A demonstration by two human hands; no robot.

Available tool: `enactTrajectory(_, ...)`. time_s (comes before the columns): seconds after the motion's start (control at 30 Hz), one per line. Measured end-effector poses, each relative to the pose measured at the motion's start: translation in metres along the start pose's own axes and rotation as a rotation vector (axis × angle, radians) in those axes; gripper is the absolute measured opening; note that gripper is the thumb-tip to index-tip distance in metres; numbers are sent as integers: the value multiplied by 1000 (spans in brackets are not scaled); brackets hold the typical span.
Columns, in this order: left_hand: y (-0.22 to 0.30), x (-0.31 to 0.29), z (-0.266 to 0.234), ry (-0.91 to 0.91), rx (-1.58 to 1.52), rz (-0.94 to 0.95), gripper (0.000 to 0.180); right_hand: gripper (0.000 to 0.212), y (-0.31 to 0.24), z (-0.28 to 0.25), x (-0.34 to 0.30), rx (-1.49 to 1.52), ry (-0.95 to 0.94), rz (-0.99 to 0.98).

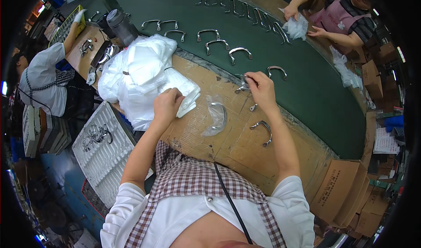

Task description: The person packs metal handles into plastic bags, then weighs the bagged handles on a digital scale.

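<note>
My right hand (262,90) is closed on a shiny curved metal handle (241,89) at the edge of the cardboard-covered bench; part of the handle is hidden by the fingers. My left hand (166,104), its fingers curled together, is at the near edge of a stack of clear plastic bags (182,88); whatever its fingertips grip is hidden. Between the hands lies a bagged handle (216,116) in clear plastic. Nearer my right forearm rests a bare curved handle (264,132) on the cardboard.
Several curved handles (240,53) lie on the green belt (307,85) beyond the bench. A big plastic bag bundle (140,68) and a dark tumbler (121,26) stand left. A white ridged tray (105,147) holds metal parts. Co-workers sit far right and left; cardboard boxes (337,191) stand right.
</note>
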State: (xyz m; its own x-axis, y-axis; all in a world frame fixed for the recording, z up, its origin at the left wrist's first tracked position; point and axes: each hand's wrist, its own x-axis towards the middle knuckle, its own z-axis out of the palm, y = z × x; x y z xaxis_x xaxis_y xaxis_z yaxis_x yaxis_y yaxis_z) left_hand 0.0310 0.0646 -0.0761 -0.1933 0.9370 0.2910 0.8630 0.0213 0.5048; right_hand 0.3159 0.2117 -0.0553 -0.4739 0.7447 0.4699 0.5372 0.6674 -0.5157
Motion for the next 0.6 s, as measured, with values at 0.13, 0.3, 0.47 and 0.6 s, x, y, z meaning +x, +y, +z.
enactTrajectory(0.13, 18, 1, -14, 82, -202, -76, 4, 11, -65, -12, 3, 832, -105, 485)
enactTrajectory(0.3, 38, -1, -26, 178, -419, 69, 3, 11, -85, 5, 2, 1468, -250, 681)
enactTrajectory(0.47, 72, -21, -34, 80, -674, -35, 4, 6, -121, 22, -5, 1421, -72, 673)
enactTrajectory(0.6, 96, -26, -34, 175, -654, 19, 5, 6, -127, 19, -41, 444, 125, -170)
